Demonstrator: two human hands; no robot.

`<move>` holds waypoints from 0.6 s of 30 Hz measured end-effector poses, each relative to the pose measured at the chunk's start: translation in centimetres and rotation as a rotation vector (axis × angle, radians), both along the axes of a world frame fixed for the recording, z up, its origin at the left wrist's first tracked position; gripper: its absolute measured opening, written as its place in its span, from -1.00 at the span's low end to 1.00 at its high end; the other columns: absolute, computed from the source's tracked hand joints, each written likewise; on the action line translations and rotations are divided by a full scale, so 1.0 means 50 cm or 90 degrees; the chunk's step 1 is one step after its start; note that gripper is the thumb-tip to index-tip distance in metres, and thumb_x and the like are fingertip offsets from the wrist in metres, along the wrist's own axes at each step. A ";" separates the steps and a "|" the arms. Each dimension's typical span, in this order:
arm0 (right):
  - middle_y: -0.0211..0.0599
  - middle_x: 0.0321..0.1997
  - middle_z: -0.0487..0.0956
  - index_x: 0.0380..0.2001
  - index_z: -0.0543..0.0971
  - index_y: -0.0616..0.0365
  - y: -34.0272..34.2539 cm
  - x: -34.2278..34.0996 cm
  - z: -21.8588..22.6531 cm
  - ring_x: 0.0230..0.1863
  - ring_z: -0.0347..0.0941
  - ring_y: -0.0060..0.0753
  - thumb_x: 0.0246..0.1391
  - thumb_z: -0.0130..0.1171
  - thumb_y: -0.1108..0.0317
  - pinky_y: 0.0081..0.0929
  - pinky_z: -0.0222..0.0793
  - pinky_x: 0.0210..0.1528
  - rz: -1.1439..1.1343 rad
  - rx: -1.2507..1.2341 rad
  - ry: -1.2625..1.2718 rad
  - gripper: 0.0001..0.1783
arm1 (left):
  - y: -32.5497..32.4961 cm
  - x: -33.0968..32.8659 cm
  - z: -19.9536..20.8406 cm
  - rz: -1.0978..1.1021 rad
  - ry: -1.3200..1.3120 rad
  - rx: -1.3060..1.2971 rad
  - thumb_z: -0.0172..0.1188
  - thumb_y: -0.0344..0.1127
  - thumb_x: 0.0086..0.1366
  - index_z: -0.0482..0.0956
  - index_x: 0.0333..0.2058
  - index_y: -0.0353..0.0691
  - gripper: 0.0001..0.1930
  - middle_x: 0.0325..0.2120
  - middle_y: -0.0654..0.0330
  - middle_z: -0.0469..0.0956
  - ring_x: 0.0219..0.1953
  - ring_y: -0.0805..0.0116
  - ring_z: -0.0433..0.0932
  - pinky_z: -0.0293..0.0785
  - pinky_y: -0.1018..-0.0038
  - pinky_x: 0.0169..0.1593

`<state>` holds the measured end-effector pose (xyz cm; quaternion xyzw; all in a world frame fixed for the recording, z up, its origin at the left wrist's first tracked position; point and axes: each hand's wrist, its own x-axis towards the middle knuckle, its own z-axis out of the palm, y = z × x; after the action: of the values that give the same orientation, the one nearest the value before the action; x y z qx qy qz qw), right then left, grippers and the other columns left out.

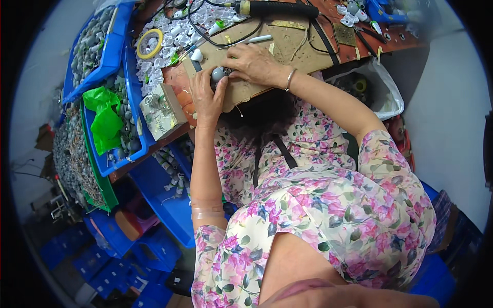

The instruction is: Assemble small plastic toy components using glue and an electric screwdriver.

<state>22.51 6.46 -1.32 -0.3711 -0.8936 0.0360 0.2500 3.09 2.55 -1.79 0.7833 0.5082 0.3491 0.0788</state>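
A small grey rounded part, ball-like on top, is held low over a brown cardboard sheet at the table's near edge. My left hand grips it from the left, thumb and fingers around it. From the right, my right hand bends its fingers onto the same part; their tips are partly hidden. A white cap-like piece lies just beyond my left fingers. Past my right hand lie a white pen-like stick and a black-handled tool with a cable.
White plastic pieces heap at the far left, with a yellow tape roll on them. Blue bins of grey parts, a green bag and a small box stand left. A white-lined bin sits right, below pliers.
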 end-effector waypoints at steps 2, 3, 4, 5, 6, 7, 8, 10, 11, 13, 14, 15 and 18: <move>-0.35 -0.15 0.45 -0.03 0.50 -0.06 -0.001 0.007 -0.003 -0.03 0.43 -0.25 0.03 0.23 0.08 -0.30 0.38 -0.02 0.000 -0.014 0.017 -0.57 | -0.002 0.006 0.003 -0.007 -0.017 0.001 0.26 -0.19 0.19 0.49 -0.08 -0.25 -0.62 -0.19 0.02 0.45 -0.10 0.02 0.39 0.29 0.22 0.01; -0.35 -0.15 0.45 -0.03 0.50 -0.06 0.000 0.009 -0.004 -0.03 0.43 -0.25 0.03 0.23 0.08 -0.30 0.38 -0.02 -0.006 -0.015 0.017 -0.57 | -0.005 0.007 0.006 -0.001 -0.062 -0.008 0.26 -0.20 0.19 0.47 -0.07 -0.27 -0.61 -0.18 0.01 0.44 -0.08 0.02 0.39 0.29 0.23 0.03; -0.35 -0.14 0.45 -0.03 0.49 -0.06 0.000 0.004 -0.002 -0.03 0.43 -0.25 0.02 0.24 0.08 -0.30 0.39 -0.01 -0.001 -0.033 0.024 -0.56 | -0.009 0.004 0.008 0.010 -0.105 -0.016 0.26 -0.21 0.19 0.46 -0.06 -0.28 -0.60 -0.16 0.00 0.44 -0.06 0.02 0.39 0.28 0.23 0.06; -0.36 -0.13 0.44 -0.03 0.49 -0.06 0.000 0.001 0.000 -0.03 0.42 -0.25 0.01 0.24 0.09 -0.31 0.39 -0.01 0.004 -0.050 0.030 -0.56 | -0.010 -0.001 0.005 0.023 -0.114 -0.036 0.25 -0.20 0.21 0.45 -0.05 -0.29 -0.60 -0.15 0.00 0.44 -0.04 0.02 0.39 0.29 0.25 0.07; -0.36 -0.13 0.44 -0.03 0.49 -0.06 0.001 0.000 0.002 -0.03 0.42 -0.25 0.01 0.24 0.09 -0.31 0.39 -0.01 0.007 -0.051 0.030 -0.56 | -0.011 -0.003 0.005 0.026 -0.114 -0.036 0.25 -0.20 0.21 0.45 -0.05 -0.29 -0.60 -0.15 0.00 0.44 -0.04 0.02 0.39 0.29 0.25 0.07; -0.34 -0.13 0.44 -0.04 0.48 -0.03 0.005 0.003 0.005 -0.03 0.42 -0.22 0.02 0.25 0.10 -0.30 0.38 -0.01 0.019 -0.072 0.047 -0.56 | -0.009 -0.003 0.006 0.029 -0.101 -0.028 0.23 -0.21 0.22 0.45 -0.04 -0.29 -0.61 -0.15 0.00 0.43 -0.03 0.02 0.38 0.29 0.25 0.07; -0.33 -0.13 0.43 -0.05 0.48 0.00 0.009 0.007 0.008 -0.03 0.41 -0.19 0.02 0.25 0.11 -0.28 0.37 0.00 0.033 -0.093 0.063 -0.57 | -0.008 -0.002 0.007 0.034 -0.088 -0.019 0.22 -0.21 0.24 0.45 -0.03 -0.28 -0.61 -0.16 0.01 0.43 -0.03 0.02 0.38 0.29 0.25 0.06; -0.30 -0.12 0.43 -0.04 0.47 0.02 0.018 0.021 0.011 -0.03 0.41 -0.17 0.03 0.24 0.14 -0.27 0.36 0.01 0.054 -0.128 0.110 -0.57 | -0.013 -0.003 0.014 0.049 -0.105 -0.030 0.20 -0.21 0.25 0.45 -0.04 -0.28 -0.63 -0.17 0.02 0.44 -0.06 0.04 0.40 0.31 0.27 0.04; -0.28 -0.12 0.42 -0.04 0.46 0.05 0.024 0.028 0.013 -0.03 0.40 -0.15 0.05 0.24 0.17 -0.27 0.35 0.01 0.074 -0.164 0.158 -0.58 | -0.016 -0.004 0.019 0.064 -0.122 -0.040 0.18 -0.22 0.26 0.46 -0.04 -0.28 -0.65 -0.19 0.03 0.45 -0.08 0.06 0.41 0.33 0.28 0.01; -0.22 -0.15 0.44 -0.05 0.46 0.05 0.038 0.041 0.017 -0.02 0.40 -0.12 0.02 0.25 0.17 -0.27 0.34 0.00 0.115 -0.202 0.168 -0.57 | -0.016 -0.011 0.027 0.044 -0.167 -0.082 0.16 -0.24 0.26 0.47 -0.05 -0.27 -0.67 -0.22 0.03 0.46 -0.12 0.08 0.43 0.34 0.29 -0.01; -0.16 -0.18 0.45 -0.06 0.46 0.04 0.045 0.049 0.018 -0.01 0.40 -0.08 0.00 0.27 0.17 -0.27 0.33 0.00 0.152 -0.239 0.180 -0.57 | -0.016 -0.015 0.033 0.020 -0.211 -0.126 0.14 -0.27 0.27 0.49 -0.07 -0.27 -0.69 -0.24 0.03 0.46 -0.16 0.10 0.44 0.35 0.29 -0.03; -0.22 -0.20 0.50 -0.06 0.48 0.09 0.052 0.057 0.018 -0.14 0.48 -0.24 0.11 0.18 0.08 -0.37 0.38 -0.14 0.178 -0.219 0.177 -0.58 | -0.017 -0.018 0.041 0.021 -0.211 -0.125 0.14 -0.27 0.27 0.49 -0.07 -0.27 -0.69 -0.24 0.03 0.46 -0.16 0.10 0.44 0.35 0.29 -0.03; -0.34 -0.25 0.54 -0.05 0.50 0.11 0.049 0.071 0.088 -0.30 0.52 -0.46 0.21 0.06 0.01 -0.50 0.41 -0.30 0.198 -0.674 0.127 -0.57 | -0.025 -0.033 0.065 -0.069 -0.366 -0.401 -0.04 -0.22 0.36 0.53 -0.09 -0.20 -0.72 -0.45 0.26 0.49 -0.42 0.52 0.41 0.29 0.59 -0.34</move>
<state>26.05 8.91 3.10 -0.3046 -0.7699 0.5509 0.1049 1.45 1.31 1.47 0.6171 0.5057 0.3764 0.4709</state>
